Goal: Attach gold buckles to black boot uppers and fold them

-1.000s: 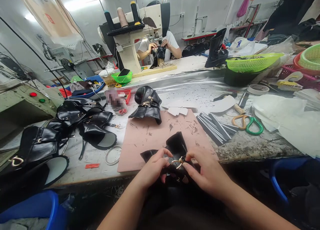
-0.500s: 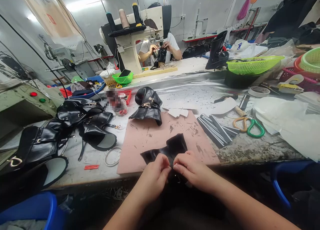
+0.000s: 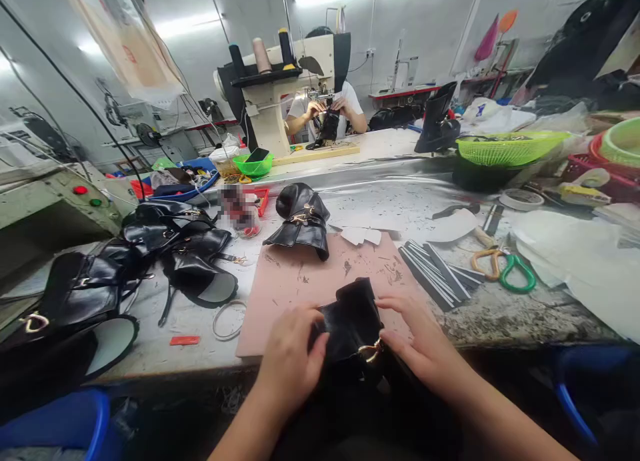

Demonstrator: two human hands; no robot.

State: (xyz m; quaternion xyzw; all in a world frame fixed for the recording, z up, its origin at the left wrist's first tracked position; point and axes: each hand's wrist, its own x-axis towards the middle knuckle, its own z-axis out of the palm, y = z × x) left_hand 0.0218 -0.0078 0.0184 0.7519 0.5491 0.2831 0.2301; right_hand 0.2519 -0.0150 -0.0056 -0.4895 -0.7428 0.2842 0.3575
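Both hands hold a black leather shoe upper (image 3: 350, 324) at the near edge of a pink cutting mat (image 3: 305, 281). My left hand (image 3: 293, 354) wraps its fingers over the piece's left side. My right hand (image 3: 417, 344) grips the right side, its thumb beside a gold buckle (image 3: 371, 351) on the piece. A finished black upper with a gold buckle (image 3: 301, 219) lies at the mat's far edge.
Several black leather uppers (image 3: 170, 244) pile up at the left. Black strips (image 3: 435, 267), scissors with green and orange handles (image 3: 500, 269) and white paper (image 3: 575, 261) lie to the right. A green basket (image 3: 505, 144) stands behind. Another person sews at a machine (image 3: 280, 91) across the table.
The leather piece has been turned and folded in my hands, so the gold buckle shows again near my right thumb. My left hand shifted from pinching to lying over the piece.
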